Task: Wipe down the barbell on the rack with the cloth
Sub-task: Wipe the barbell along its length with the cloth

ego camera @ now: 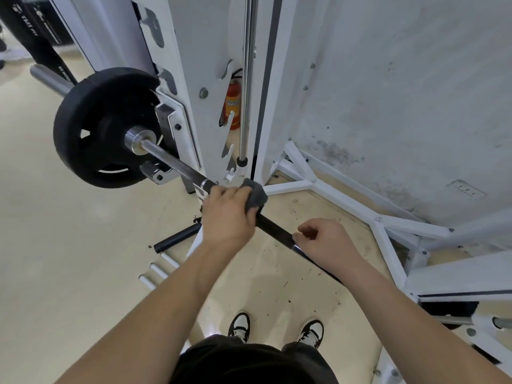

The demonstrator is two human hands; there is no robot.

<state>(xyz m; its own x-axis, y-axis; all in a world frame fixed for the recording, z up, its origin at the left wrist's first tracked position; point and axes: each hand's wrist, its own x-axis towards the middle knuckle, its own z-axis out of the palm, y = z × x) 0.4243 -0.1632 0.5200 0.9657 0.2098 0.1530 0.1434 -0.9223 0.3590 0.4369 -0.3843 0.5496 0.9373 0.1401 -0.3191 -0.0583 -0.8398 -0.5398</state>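
1. The long steel barbell (pixel 171 162) is resting across the white metal rack (pixel 194 65).
2. Your left grip (pixel 227 214) is wrapping the crumpled grey cloth (pixel 256 194) around it; your right grip (pixel 324 239) is curling over it just beside.
3. Twisting hard while wiping is probably risking rolling it off the rack.

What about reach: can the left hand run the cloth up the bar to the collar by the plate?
Probably yes. The left hand grips the cloth round the bar, and bare shaft runs uncovered up to the collar. The metal bracket close under the bar there may crowd the grip.
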